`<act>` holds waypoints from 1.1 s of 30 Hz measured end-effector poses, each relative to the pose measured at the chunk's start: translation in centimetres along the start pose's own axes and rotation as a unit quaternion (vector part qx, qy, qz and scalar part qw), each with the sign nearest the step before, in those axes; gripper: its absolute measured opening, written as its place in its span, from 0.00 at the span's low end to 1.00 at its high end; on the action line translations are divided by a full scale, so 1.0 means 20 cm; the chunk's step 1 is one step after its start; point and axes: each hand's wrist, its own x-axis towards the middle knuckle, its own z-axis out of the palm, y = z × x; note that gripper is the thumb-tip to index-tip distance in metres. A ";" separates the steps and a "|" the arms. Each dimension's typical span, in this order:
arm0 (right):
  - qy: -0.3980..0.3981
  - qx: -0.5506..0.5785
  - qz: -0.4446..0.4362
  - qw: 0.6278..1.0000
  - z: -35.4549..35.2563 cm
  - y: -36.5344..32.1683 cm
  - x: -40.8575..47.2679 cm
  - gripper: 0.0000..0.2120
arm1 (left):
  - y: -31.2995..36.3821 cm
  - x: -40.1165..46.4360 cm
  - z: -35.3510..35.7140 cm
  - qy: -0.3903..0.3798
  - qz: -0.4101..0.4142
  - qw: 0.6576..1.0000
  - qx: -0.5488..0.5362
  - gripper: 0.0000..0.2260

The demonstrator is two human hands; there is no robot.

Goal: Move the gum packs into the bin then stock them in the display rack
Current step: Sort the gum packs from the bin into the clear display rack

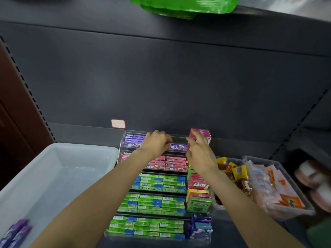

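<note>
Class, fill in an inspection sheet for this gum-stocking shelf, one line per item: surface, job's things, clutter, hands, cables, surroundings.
Surface: dark grey shelf with a price label.
Job's things: tiered clear display rack with purple, pink and green gum rows; white bin on its left holding purple gum packs.
Clutter: clear snack trays on the right; green bag above.
Hands: left hand at the purple top row; right hand holds a pink gum box.
Cables: nothing seen.
Surroundings: dark back panel.

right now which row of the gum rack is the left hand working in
The top row, farthest back, holding purple packs. The left hand rests there, fingers curled on a purple pack. The rows below hold pink, then green packs.
</note>
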 end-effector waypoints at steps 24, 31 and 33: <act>-0.220 0.186 -0.096 0.953 0.55 -1.47 -0.49 0.16 | -1.16 -1.47 -0.21 0.037 -0.266 0.960 -0.079 0.11; -0.317 0.168 -0.103 0.928 0.77 -1.76 -0.61 0.20 | -1.48 -1.84 -0.15 -0.003 -0.293 0.953 -0.082 0.21; -0.336 0.158 -0.108 0.922 0.81 -1.83 -0.59 0.25 | -1.54 -1.89 -0.13 -0.036 -0.286 0.948 -0.138 0.22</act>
